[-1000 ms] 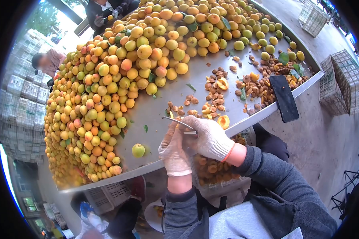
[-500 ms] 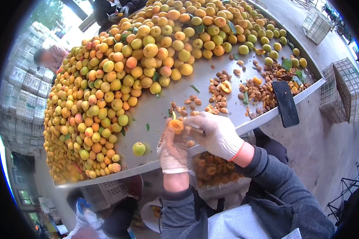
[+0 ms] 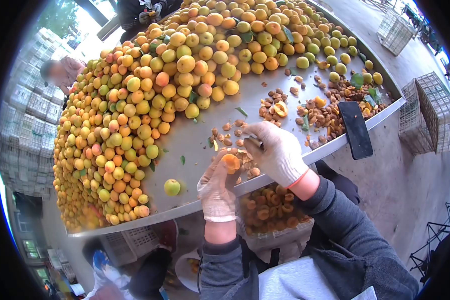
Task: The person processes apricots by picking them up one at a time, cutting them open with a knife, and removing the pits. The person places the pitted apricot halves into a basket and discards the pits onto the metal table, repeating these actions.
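Note:
My left hand (image 3: 216,187), in a white knit glove, holds an orange apricot half (image 3: 230,162) at the near edge of the metal table (image 3: 195,137). My right hand (image 3: 276,152), also gloved, is closed around a knife whose dark handle end (image 3: 254,144) shows at the thumb; the blade is hidden. It hovers just right of the fruit, over a few pits (image 3: 252,172). A huge heap of yellow, orange and green apricots (image 3: 165,85) covers the table's left and far side.
Pits and leaves (image 3: 315,107) lie scattered on the right of the table, next to a black phone (image 3: 356,130) on the rim. A lone green apricot (image 3: 172,187) sits near the edge. A crate of halved apricots (image 3: 270,210) stands below. Wire crates (image 3: 430,112) at right; other people at the far side.
The knife blade, visible a second ago, is now hidden. The apricot came open in my left hand; my right hand lifted up and away to the right.

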{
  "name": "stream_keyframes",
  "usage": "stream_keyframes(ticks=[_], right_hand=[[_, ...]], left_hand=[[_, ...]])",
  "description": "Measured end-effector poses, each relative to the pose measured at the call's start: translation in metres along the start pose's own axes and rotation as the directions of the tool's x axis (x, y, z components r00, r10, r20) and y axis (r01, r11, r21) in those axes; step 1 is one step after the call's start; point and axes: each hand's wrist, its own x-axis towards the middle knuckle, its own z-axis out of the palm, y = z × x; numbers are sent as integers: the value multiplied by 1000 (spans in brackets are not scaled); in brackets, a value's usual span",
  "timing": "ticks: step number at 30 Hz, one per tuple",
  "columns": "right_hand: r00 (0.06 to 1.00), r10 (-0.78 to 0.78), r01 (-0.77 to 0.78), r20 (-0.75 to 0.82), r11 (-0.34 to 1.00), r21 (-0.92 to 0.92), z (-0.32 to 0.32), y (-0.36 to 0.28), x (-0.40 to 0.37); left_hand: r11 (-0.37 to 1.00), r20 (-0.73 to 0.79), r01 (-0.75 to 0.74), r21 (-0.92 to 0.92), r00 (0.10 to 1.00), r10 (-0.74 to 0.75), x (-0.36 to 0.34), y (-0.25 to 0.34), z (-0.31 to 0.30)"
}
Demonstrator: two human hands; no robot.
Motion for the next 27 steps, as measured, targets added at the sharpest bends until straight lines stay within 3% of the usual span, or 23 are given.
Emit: stream_keyframes(ticks=[1, 2, 3, 5, 6, 7, 9, 10, 11, 12, 13, 15, 16, 17, 18, 19, 20, 21, 22, 24, 26, 27], right_hand=[[995, 95, -90, -26, 985, 148, -3, -2, 3], [927, 324, -376, 192, 785, 493, -9, -6, 7], [927, 324, -375, 190, 786, 492, -19, -14, 8], [721, 355, -693, 596, 397, 602, -44, -37, 12], [744, 251, -647, 619, 500, 575, -41, -36, 9], [743, 250, -648, 621, 499, 575, -32, -30, 6], [903, 181, -420, 390, 568, 708, -15, -19, 2], [793, 337, -608, 508, 480, 632, -44, -37, 11], [827, 386, -561, 408, 559, 610, -41, -28, 12], [834, 397, -550, 384, 528, 647, -43, -23, 12], [838, 404, -537, 366, 494, 684, -44, -19, 11], [890, 369, -441, 270, 537, 719, -41, -19, 11], [880, 381, -466, 285, 567, 679, -43, -19, 12], [873, 391, -478, 293, 557, 679, -45, -20, 12], [854, 411, -514, 319, 573, 638, -48, -21, 14], [832, 436, -551, 343, 587, 593, -51, -20, 13], [830, 433, -555, 352, 581, 595, -51, -19, 12], [848, 424, -523, 317, 584, 620, -51, -20, 11], [866, 412, -489, 283, 586, 646, -49, -21, 11], [874, 396, -476, 281, 582, 659, -50, -23, 10], [881, 380, -464, 280, 588, 662, -52, -21, 10], [871, 385, -487, 306, 586, 648, -53, -20, 10]], left_hand=[[999, 46, 17, -30, 999, -16, 1, -1, -4], [998, 93, 35, -60, 995, -30, 3, -2, -5], [997, 95, 36, -62, 995, -30, 4, -3, -6], [968, 202, 226, -112, 959, -201, 5, -2, 0], [968, 202, 226, -112, 959, -201, 2, -1, 4], [968, 240, 240, -74, 946, -216, -7, 8, 21], [968, 270, 248, -32, 935, -231, -13, 10, 27], [964, 189, 266, 1, 947, -261, -9, 5, 20], [959, 102, 282, 31, 954, -283, -5, 1, 10], [971, 231, 167, 172, 951, -204, -5, 1, -3], [974, 205, 147, 173, 962, -182, -8, 1, -12], [861, 441, 8, 508, 856, -268, -17, 7, -8], [797, 504, -35, 603, 792, -346, -29, 14, -6], [793, 494, -40, 608, 801, -338, -35, 20, -5], [613, 585, -428, 664, 808, -69, -40, 26, -6], [292, 701, -711, 640, 696, 158, -44, 31, -9], [412, 538, -559, 720, 824, 177, -42, 37, -27], [824, 134, -141, 549, 988, 79, -40, 49, -34], [946, 0, -121, 301, 992, 127, -25, 58, -58], [789, -185, -251, 561, 891, 414, -7, 70, -91], [582, -142, -400, 708, 727, 672, 21, 72, -168], [436, -183, -248, 865, 654, 734, 25, 85, -185]])
